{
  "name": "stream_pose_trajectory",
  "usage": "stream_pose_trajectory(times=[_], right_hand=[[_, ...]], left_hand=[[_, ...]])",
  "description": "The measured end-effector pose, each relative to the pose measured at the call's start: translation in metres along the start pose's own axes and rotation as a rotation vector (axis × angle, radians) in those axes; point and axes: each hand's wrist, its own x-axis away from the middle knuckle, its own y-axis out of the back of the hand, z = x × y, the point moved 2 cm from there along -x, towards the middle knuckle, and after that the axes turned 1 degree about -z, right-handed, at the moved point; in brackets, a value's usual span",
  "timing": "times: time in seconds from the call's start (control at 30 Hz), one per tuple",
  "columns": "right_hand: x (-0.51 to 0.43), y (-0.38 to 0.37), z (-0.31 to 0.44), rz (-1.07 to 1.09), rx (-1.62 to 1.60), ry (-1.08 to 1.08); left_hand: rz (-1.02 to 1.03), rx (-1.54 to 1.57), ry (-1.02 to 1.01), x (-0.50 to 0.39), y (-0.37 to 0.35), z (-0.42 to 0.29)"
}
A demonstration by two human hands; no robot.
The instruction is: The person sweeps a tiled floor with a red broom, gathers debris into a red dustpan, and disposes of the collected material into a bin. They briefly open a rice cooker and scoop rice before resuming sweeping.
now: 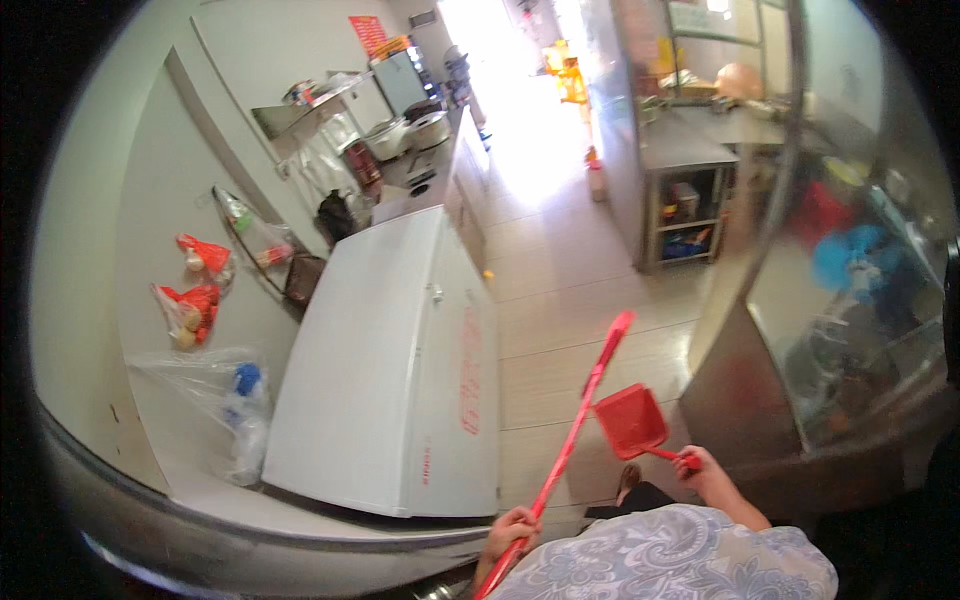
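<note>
My left hand (516,528) is closed around the shaft of a long red-handled floor tool (564,453). The tool slants up and away over the floor, with a narrow red head at its far end; whether it is a broom or a mop I cannot tell. In my right hand (694,466) is the short handle of a red plastic dustpan (632,421). The pan faces up, just right of the red shaft, and I see nothing in it. One of my shoes (630,477) shows below it.
Left stands a white chest freezer (352,352) with its lid down. Bags (199,304) hang on the wall beside it. A counter (431,169) with pots runs beyond. Right are a glass-topped partition (750,390) and a steel table (686,150). Tiled floor (536,307) leads to a bright doorway.
</note>
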Motion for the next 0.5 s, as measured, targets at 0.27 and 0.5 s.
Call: stream_pose_trajectory(times=[0.27,0.5], right_hand=[[-0.109,-0.107,0.152,-0.106,0.026,0.238],[-0.185,-0.249,0.286,-0.183,0.209,0.303]], left_hand=[[-0.074,-0.042,0.047,-0.171,-0.003,-0.101],[-0.305,-0.127,0.092,-0.269,0.025,-0.158]])
